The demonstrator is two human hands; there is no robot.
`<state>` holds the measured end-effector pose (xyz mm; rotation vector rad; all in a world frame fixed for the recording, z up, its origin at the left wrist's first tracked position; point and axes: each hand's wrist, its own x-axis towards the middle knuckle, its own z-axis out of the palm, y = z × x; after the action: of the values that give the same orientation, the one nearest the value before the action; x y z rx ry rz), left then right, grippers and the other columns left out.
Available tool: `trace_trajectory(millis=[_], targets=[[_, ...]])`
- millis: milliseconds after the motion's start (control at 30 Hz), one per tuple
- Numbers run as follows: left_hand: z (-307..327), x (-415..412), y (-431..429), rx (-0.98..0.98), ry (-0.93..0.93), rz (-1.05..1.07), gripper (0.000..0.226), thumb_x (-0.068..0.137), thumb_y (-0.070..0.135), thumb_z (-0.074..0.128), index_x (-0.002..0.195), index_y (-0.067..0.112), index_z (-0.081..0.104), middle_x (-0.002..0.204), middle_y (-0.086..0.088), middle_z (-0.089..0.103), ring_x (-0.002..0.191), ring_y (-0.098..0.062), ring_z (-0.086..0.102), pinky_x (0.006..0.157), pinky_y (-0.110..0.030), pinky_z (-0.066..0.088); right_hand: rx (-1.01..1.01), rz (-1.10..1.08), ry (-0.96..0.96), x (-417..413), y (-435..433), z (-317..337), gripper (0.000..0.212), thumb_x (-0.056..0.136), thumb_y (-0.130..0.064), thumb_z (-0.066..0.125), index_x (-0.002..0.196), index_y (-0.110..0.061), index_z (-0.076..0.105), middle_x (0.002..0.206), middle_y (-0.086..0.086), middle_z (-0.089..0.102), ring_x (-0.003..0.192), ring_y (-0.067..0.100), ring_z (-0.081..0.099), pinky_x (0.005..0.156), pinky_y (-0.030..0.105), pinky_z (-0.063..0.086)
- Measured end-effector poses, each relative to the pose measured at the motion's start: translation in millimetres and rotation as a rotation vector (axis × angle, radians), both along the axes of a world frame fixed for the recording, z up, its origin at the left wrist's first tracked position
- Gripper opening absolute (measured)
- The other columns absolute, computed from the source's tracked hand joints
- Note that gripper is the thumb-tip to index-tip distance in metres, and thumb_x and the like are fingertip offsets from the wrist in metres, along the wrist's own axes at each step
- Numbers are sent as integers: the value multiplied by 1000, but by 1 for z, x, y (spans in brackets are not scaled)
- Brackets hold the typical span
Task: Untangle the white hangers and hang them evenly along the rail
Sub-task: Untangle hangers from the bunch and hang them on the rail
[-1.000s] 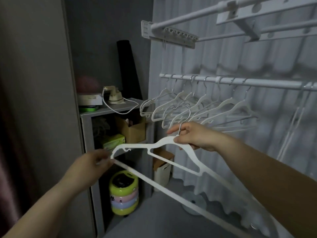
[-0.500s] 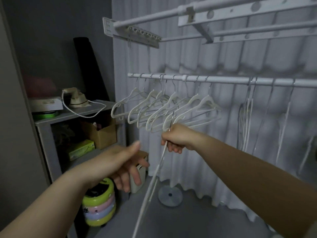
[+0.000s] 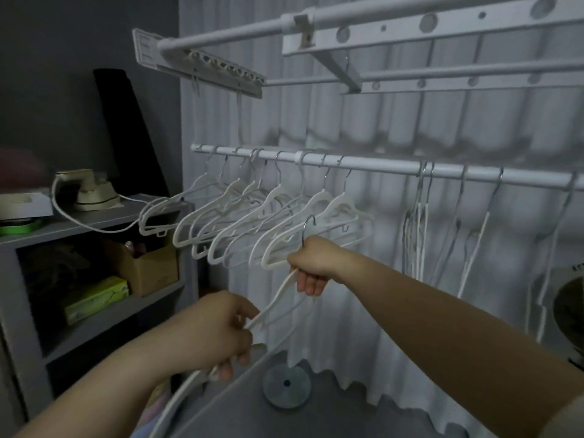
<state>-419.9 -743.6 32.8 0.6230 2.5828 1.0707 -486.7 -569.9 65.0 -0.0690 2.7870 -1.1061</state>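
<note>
A white hanger [image 3: 278,303] is held below the white rail [image 3: 379,165], turned edge-on and sloping down to the left. My right hand [image 3: 313,263] grips its neck, the metal hook rising above my fist. My left hand [image 3: 221,336] is closed on its lower shoulder and bar. A bunch of several white hangers [image 3: 252,219] crowds the rail's left part, overlapping one another. Several thinner hangers [image 3: 420,229] hang edge-on, spaced out, along the rail's right part.
A grey shelf unit [image 3: 94,222] at the left carries a small iron [image 3: 88,191] with its cord, a cardboard box and a green box. A white drying rack [image 3: 379,36] juts out overhead. White curtains hang behind, and a round stand base [image 3: 287,387] sits on the floor.
My left hand, open half a second ago, has closed on the hanger's lower end. The hanger has turned from flat to edge-on, and my view has shifted right along the rail.
</note>
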Motion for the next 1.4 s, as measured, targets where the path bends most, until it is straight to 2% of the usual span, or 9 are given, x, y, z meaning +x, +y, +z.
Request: trace_trajectory(millis=[133, 200, 300, 400, 500, 633, 733, 1100, 1400], targets=[[7, -29, 13, 58, 24, -10, 22, 85, 2, 46, 88, 13, 65, 47, 7, 65, 33, -6, 53, 37, -18, 41, 67, 72, 21, -25, 32, 24, 29, 91, -23, 47, 72, 0, 50, 47, 4, 61, 29, 8, 54, 34, 17, 47], [10, -41, 25, 95, 31, 0, 25, 86, -2, 45, 91, 13, 64, 45, 4, 64, 31, -7, 51, 37, -20, 41, 167, 123, 118, -30, 51, 40, 28, 90, -28, 52, 75, -5, 57, 59, 2, 63, 42, 8, 57, 43, 17, 48], [14, -61, 48, 206, 79, 48, 25, 86, -5, 45, 93, 11, 63, 44, 0, 61, 28, -9, 49, 34, -18, 38, 366, 167, 401, -32, 88, 62, 22, 87, -27, 56, 90, -8, 68, 81, 2, 71, 68, 9, 58, 62, 21, 42], [22, -77, 73, 339, 133, 59, 25, 87, -4, 46, 94, 12, 63, 46, -3, 61, 28, -11, 47, 33, -15, 35, 538, 0, 768, -38, 133, 77, 24, 85, -21, 55, 105, -12, 66, 108, 9, 67, 103, 22, 57, 82, 25, 38], [28, -89, 96, 442, 190, 69, 29, 87, -3, 46, 91, 20, 64, 48, -3, 62, 29, -11, 48, 35, -13, 33, 735, -160, 1006, -48, 171, 90, 35, 84, -21, 55, 118, -13, 58, 122, 10, 59, 118, 27, 43, 92, 32, 27], [31, -100, 124, 551, 247, 91, 31, 87, -4, 47, 87, 22, 64, 47, -3, 61, 30, -14, 47, 37, -16, 36, 828, -281, 913, -56, 201, 95, 42, 84, -26, 53, 125, -14, 50, 125, 11, 56, 116, 30, 47, 93, 35, 32], [36, -105, 141, 553, 248, 70, 32, 87, -2, 47, 86, 25, 63, 48, -3, 62, 31, -13, 48, 37, -16, 39, 895, -267, 841, -59, 206, 91, 37, 85, -28, 51, 120, -14, 50, 117, 11, 58, 105, 31, 55, 84, 35, 38], [22, -123, 186, 440, 146, -19, 26, 89, 4, 48, 85, 28, 58, 40, 4, 59, 27, -6, 47, 31, -11, 31, 896, -252, 940, -59, 216, 88, 48, 87, -30, 49, 132, -16, 38, 126, 8, 53, 111, 29, 51, 82, 36, 40], [18, -125, 196, 336, 207, -63, 26, 89, 12, 50, 88, 37, 55, 38, 8, 56, 32, -6, 47, 42, -16, 40, 881, -189, 983, -69, 207, 87, 52, 89, -41, 46, 135, -19, 35, 130, 7, 51, 114, 29, 49, 86, 35, 37]])
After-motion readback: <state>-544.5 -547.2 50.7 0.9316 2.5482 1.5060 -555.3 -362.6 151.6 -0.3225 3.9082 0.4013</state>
